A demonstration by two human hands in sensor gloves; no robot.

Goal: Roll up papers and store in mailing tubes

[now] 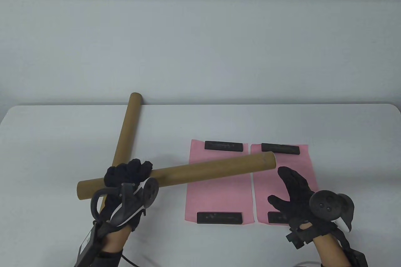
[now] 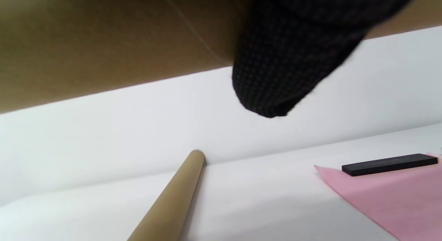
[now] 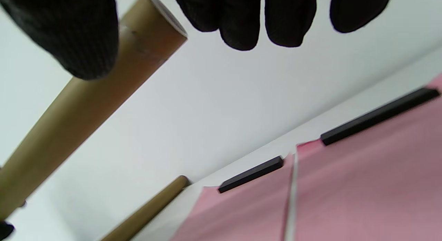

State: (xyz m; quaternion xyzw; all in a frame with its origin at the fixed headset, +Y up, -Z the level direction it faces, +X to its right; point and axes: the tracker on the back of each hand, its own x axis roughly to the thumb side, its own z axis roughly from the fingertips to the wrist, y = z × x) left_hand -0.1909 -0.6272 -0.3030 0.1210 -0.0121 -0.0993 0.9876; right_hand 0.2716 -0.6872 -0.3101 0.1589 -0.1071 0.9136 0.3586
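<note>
One mailing tube (image 1: 188, 171) is held clear of the counter (image 1: 47, 129) by the left hand (image 1: 128, 174), whose fingers are curled round it close to its left end. The tube's long axis runs almost parallel to the counter's near edge, climbing slightly toward the right, so that its free end (image 1: 271, 159) hangs above the two pink papers. The right hand (image 1: 296, 195) is released: its fingers are spread and nothing is grasped, and it hovers over the near part of the right pink paper (image 1: 282, 185), just beside and below that free end. In the right wrist view the open mouth of the tube lies just off the thumb (image 3: 69, 37) and fingertips (image 3: 241, 27), apart from them and not touched.

The relation that matters is this one: the free end points straight toward the right hand, which is much the nearer of the two to it, while the left grip sits at the far end of the long axis. It is judged that the tube is being offered for a two-handed hold or for repositioning.

The left pink paper (image 1: 216, 195) and its neighbour lie flat near the counter's near edge, right of centre, each pinned by a dark weight bar (image 1: 224, 146) at its far end and another at its near end. No rolling is judged to have begun. A second tube (image 1: 127, 129) lies on the counter, running from the far edge toward the near left, passing under the held tube.
</note>
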